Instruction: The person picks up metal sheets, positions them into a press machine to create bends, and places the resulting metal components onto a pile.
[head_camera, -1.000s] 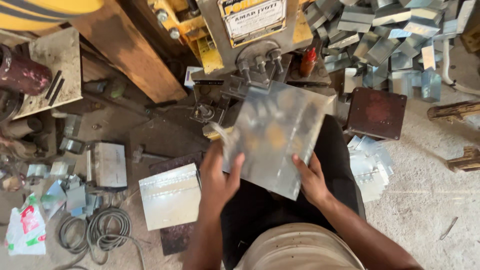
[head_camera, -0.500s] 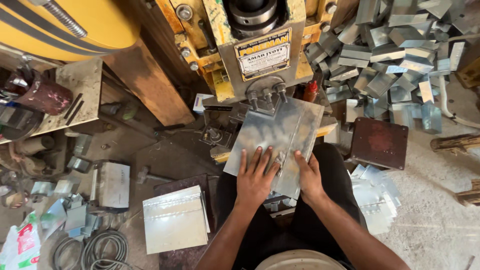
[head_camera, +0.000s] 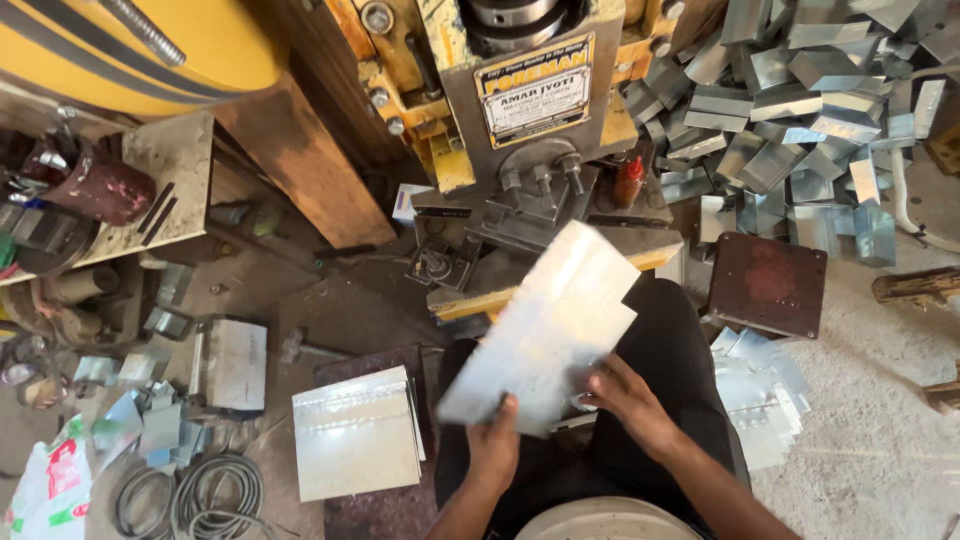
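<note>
I hold a shiny flat metal sheet (head_camera: 545, 330) tilted over my lap, its far corner near the bed of a press machine (head_camera: 530, 190). My left hand (head_camera: 494, 447) grips the sheet's near edge, thumb on top. My right hand (head_camera: 625, 392) touches the sheet's right near edge, fingers partly under it. The sheet looks blurred. My dark-trousered legs lie beneath it.
A stack of flat sheets (head_camera: 355, 432) lies on the floor at my left. A heap of bent metal pieces (head_camera: 800, 110) fills the upper right. A rusty square block (head_camera: 766, 284) and more sheets (head_camera: 760, 390) sit on the right. Cables (head_camera: 200, 495) and scraps lie lower left.
The sheet was pressed flat towards the press bed with both palms on it; now it has come back towards me, turned and tilted, with my hands at its near edge.
</note>
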